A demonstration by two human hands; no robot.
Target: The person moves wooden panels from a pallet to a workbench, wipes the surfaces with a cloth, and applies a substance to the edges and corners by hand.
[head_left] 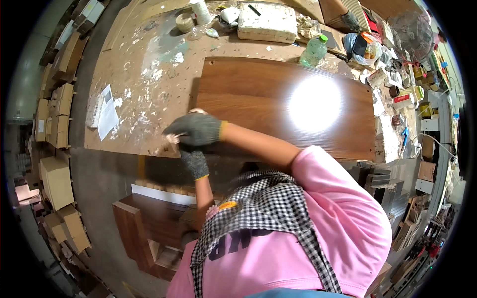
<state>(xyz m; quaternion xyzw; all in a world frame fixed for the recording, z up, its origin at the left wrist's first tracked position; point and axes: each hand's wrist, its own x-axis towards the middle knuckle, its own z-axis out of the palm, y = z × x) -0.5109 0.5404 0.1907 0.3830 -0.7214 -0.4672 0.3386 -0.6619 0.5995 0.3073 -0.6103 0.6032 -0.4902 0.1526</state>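
Both hands are down at the near-left corner of the dark brown wood-grain panel (278, 107), which lies flat on the paint-spattered surface (144, 74). The panel is a long rectangle with a glossy laminate face, so glossy that an overhead light burns a white glare spot right of centre. Its grain runs lengthwise, and a small drilled hole shows near the far-left corner. Its near long edge sits about at the front edge of the surface.

The right hand (196, 129), in a grey knit glove with a yellowish cuff, reaches across the body and curls closed over a small pale object (173, 141) at the panel's corner; what that object is cannot be told. The left hand (194, 161), gloved the same way, comes up from below, just under the right one, fingers bent in toward the same spot. Whether it actually pinches the object is hidden by the right hand.

Off to the left on the surface lies a white sheet of paper (108, 116). At the far edge sit a white foam block (267, 22) and a green-capped plastic bottle (314, 49). Below the surface's edge stands a brown wooden cabinet piece (149, 228) on the floor, and cardboard boxes (57, 181) line the left side.
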